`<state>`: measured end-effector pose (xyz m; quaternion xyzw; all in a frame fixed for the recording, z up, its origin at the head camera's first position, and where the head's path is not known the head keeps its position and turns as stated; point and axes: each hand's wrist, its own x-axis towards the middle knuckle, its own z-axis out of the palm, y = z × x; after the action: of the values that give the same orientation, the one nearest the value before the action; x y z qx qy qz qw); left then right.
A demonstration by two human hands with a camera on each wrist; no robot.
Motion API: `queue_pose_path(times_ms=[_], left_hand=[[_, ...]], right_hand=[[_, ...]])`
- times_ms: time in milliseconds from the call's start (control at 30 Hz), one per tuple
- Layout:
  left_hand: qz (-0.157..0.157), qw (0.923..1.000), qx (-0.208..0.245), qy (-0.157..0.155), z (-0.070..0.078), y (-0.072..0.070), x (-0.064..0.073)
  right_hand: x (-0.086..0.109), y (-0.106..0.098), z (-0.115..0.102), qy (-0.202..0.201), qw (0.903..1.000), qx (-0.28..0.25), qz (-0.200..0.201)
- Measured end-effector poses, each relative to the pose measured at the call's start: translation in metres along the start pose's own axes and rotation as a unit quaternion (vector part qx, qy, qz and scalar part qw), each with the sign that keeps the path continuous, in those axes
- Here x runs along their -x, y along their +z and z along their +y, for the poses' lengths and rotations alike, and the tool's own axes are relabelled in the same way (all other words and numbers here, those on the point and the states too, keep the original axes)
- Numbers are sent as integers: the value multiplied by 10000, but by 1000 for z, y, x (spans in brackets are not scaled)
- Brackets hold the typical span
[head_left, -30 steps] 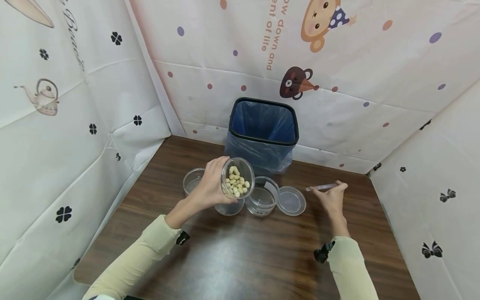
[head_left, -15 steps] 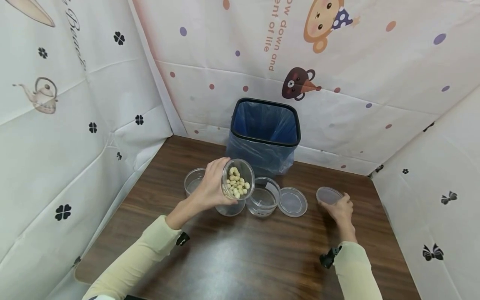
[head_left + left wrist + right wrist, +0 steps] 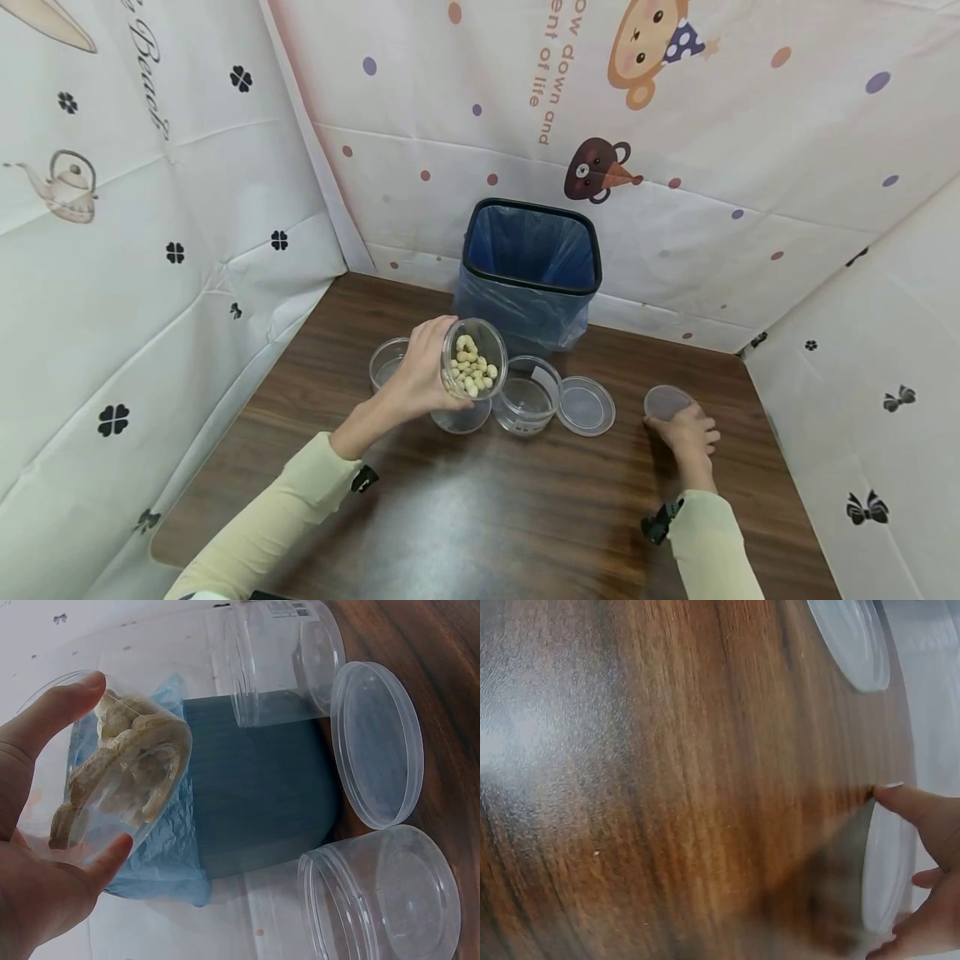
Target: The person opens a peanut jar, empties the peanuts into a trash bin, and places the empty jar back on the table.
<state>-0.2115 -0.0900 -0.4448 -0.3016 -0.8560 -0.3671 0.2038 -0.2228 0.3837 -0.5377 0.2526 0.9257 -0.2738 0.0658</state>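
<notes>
My left hand (image 3: 420, 375) grips a clear round jar (image 3: 161, 817), its mouth tilted toward the head camera. Inside it lie several peanuts in their shells (image 3: 471, 367), also seen through the wall in the left wrist view. Over at the right of the table, my right hand (image 3: 688, 433) holds a clear round lid (image 3: 666, 402) by its edge, thumb on one side and fingers on the other. The right wrist view shows this lid (image 3: 889, 862) low over the wood; I cannot tell whether it touches the surface.
Behind the jar stands a bin (image 3: 517, 308) lined with a blue bag. Two clear jars, one left (image 3: 384, 360) and one in the middle (image 3: 527, 400), stand before it. One lid (image 3: 461, 419) lies between them, another (image 3: 587, 406) right of the middle jar. Printed cloth walls (image 3: 420, 83) enclose the table.
My right hand has moved right and lower with the lid, turning it from edge-on to nearly flat. The left hand and the jar of peanuts have stayed almost still.
</notes>
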Motion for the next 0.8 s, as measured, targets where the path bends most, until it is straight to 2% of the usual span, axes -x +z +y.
queue_pose_path(times_ms=[100,233,333,467,600,800], left_hand=[[77,10000,-11,40,-1,-3,0],[111,9999,-48,41,-2,-6,0],[99,9999,-75,0,-4,-8,0],[160,9998,-98,19,-8,-12,0],[291,9994,-180,60,-12,-18,0],[345,9991,-231,-63,-18,-31,0]], right_hand=[[2,0,-10,-435,9984,331,138],[10,-1,-35,-1352,9877,354,701],[19,-5,-62,-1929,9763,-132,976],[33,-11,-102,-2360,9585,-1134,1130],[48,-21,-140,-2542,9396,-2001,1120],[60,-36,-187,-2606,9155,-2985,701]])
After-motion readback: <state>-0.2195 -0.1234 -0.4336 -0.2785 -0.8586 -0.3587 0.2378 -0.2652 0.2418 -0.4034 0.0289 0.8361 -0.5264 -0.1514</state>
